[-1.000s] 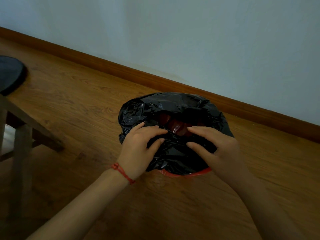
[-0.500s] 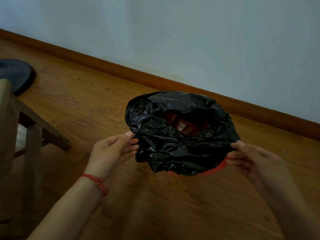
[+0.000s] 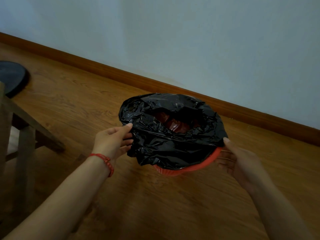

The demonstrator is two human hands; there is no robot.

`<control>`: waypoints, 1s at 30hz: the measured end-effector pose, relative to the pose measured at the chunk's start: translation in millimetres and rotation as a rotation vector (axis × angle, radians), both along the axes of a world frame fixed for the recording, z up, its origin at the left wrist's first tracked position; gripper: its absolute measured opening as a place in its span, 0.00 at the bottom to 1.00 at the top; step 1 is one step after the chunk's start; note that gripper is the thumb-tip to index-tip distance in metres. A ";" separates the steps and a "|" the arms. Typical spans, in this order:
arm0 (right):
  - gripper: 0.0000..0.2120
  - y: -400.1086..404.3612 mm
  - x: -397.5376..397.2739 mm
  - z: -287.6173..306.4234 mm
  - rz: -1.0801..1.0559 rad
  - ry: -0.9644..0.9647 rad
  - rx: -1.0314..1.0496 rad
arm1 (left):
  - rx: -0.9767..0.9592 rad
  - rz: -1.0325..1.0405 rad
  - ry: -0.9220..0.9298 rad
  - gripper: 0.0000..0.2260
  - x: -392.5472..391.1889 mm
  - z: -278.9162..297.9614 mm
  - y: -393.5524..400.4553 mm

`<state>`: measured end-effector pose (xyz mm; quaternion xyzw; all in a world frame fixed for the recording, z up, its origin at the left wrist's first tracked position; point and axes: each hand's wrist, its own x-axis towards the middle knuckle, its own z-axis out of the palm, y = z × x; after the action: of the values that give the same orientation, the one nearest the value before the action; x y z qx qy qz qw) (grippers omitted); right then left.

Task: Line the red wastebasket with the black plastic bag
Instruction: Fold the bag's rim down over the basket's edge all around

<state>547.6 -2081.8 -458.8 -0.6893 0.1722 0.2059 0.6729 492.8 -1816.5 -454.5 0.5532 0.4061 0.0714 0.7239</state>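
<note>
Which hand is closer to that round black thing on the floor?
Left. The left hand grips the bag on the disc's side; the right hand is on the bag's far side.

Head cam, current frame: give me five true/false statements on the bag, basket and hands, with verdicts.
1. The black plastic bag is draped over the top of the red wastebasket. True.
2. The bag covers the whole basket, with no red showing. False: red shows along the near rim and side below the bag's edge, and reddish through the gap in the bag's middle.
3. The left hand is at the bag's left edge, thumb on the plastic. True.
4. The right hand is pushed down inside the basket. False: it is outside, at the right rim, thumb at the bag's edge.
5. The basket stands on a table. False: it sits on the wooden floor near the wall.
</note>
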 end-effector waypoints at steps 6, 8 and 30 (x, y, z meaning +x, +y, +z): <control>0.04 3.3 4.1 -5.0 -0.098 0.074 0.137 | 0.026 0.050 -0.046 0.07 7.4 -1.5 -0.3; 0.03 3.5 4.3 -7.7 -0.129 0.073 0.150 | 0.023 0.048 -0.050 0.07 7.7 -2.3 -1.6; 0.02 -7.1 3.8 8.1 -0.196 -0.031 0.266 | -0.053 0.016 -0.133 0.05 -0.8 9.7 -5.4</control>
<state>551.4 -2088.9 -450.7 -0.5769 0.1996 0.1496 0.7778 491.9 -1821.9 -444.8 0.5246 0.3632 0.1033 0.7630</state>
